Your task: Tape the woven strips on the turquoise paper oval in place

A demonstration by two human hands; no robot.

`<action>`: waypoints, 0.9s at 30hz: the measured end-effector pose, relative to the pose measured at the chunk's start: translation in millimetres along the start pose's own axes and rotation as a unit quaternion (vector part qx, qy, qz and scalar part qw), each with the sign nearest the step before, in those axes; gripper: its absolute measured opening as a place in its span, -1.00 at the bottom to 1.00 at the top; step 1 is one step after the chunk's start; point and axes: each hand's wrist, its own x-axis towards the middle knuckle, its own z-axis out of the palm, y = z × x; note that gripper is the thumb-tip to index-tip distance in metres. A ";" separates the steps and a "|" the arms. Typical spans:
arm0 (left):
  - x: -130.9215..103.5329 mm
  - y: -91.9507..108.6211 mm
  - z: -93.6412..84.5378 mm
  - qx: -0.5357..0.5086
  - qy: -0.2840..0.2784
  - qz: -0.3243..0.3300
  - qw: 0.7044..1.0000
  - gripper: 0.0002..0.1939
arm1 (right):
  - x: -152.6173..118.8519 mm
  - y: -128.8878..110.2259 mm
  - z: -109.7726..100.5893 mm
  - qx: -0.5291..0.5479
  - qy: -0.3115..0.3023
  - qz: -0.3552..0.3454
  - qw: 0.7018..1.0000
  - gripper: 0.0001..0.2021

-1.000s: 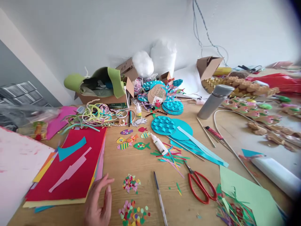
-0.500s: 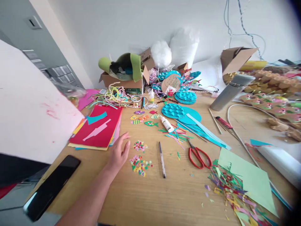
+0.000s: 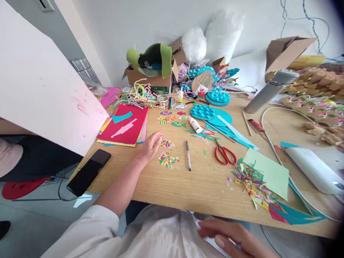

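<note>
My left hand (image 3: 150, 146) rests on the wooden table (image 3: 161, 186), fingers stretched out and holding nothing. Just beside its fingertips lies a small pile of paper confetti (image 3: 167, 144), with a looser patch of coloured paper dots (image 3: 167, 160) nearer to me. Low in the view, in front of my shirt and off the table's front edge, my right hand (image 3: 231, 236) hangs with fingers apart and empty. On the table between the hands lie a pen (image 3: 188, 156) and red-handled scissors (image 3: 225, 154). Decorated paper fish (image 3: 178, 124) lie beyond the confetti, next to a white glue bottle (image 3: 195, 125).
Coloured paper sheets (image 3: 126, 132) and a black phone (image 3: 88, 172) are at the left. A white board (image 3: 53, 82) stands beside them, with a person's arm behind it. Paper scraps (image 3: 249, 175), a green sheet (image 3: 271, 175) and a grey cylinder (image 3: 271, 92) are at the right.
The view has tipped down, so the table's front edge and my shirt now show. My right hand has come into view at the bottom. My left hand stays beside the confetti.
</note>
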 end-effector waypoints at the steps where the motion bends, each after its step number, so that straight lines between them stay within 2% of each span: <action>1: 0.3 -0.7 0.7 -0.013 0.000 -0.007 1.000 -0.58 | 7.3 -13.2 -0.9 -0.041 0.048 -0.057 0.996 -0.58; 4: 1.3 -6.2 0.8 -0.040 0.020 -0.032 0.999 -0.56 | 55.0 -45.1 7.9 -0.193 0.123 -0.193 0.954 -0.36; 6: 2.0 -11.6 -1.8 -0.047 0.043 -0.043 0.997 -0.56 | 96.5 -54.0 18.8 -0.275 0.159 -0.239 0.918 -0.26; 8: 2.7 -16.8 -6.2 -0.050 0.062 -0.049 0.996 -0.56 | 132.0 -52.2 30.5 -0.326 0.187 -0.258 0.890 -0.15; 10: 3.6 -20.8 -10.8 -0.050 0.078 -0.050 0.994 -0.56 | 155.0 -43.5 40.9 -0.353 0.216 -0.230 0.881 -0.09; 14: 5.9 -24.6 -15.5 -0.050 0.109 -0.057 0.991 -0.57 | 170.1 -24.9 54.7 -0.376 0.255 -0.154 0.878 -0.11; 18: 5.8 -23.6 -13.6 -0.060 0.106 -0.060 0.991 -0.57 | 176.0 -21.8 62.5 -0.378 0.270 -0.127 0.876 -0.14; 23: 4.3 -19.5 -12.0 -0.060 0.094 -0.063 0.992 -0.57 | 186.8 -38.1 70.0 -0.358 0.226 -0.149 0.894 -0.08; 27: 4.5 -19.8 -13.1 -0.053 0.096 -0.060 0.992 -0.57 | 190.6 -42.8 63.5 -0.337 0.196 -0.195 0.900 -0.08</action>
